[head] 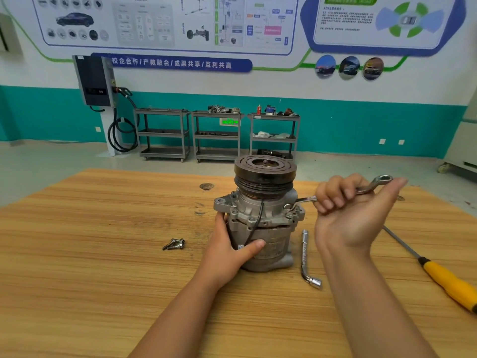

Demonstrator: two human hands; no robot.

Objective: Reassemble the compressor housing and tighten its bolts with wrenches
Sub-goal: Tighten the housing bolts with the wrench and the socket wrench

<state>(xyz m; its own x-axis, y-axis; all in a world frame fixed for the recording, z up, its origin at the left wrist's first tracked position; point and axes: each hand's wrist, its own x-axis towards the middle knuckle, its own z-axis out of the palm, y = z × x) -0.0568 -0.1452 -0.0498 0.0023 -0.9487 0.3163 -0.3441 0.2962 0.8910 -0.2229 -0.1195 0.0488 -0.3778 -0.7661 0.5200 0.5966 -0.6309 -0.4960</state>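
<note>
A grey metal compressor (pixel 268 215) stands upright on the wooden table (pixel 103 228), its black pulley on top. My left hand (pixel 229 244) grips the lower housing from the left, thumb across the front. My right hand (pixel 353 215) is closed around the shaft of a ring wrench (pixel 374 186). The wrench's near end sits on a bolt on the compressor's right flange (pixel 290 210); its far ring end sticks out past my fingers. Two loose bolts (pixel 175 243) lie on the table to the left.
An L-shaped socket wrench (pixel 307 257) lies just right of the compressor. A yellow-handled screwdriver (pixel 449 280) lies at the right edge. A round disc (pixel 206 186) rests further back on the table. Grey shelf carts (pixel 216 135) stand against the far wall.
</note>
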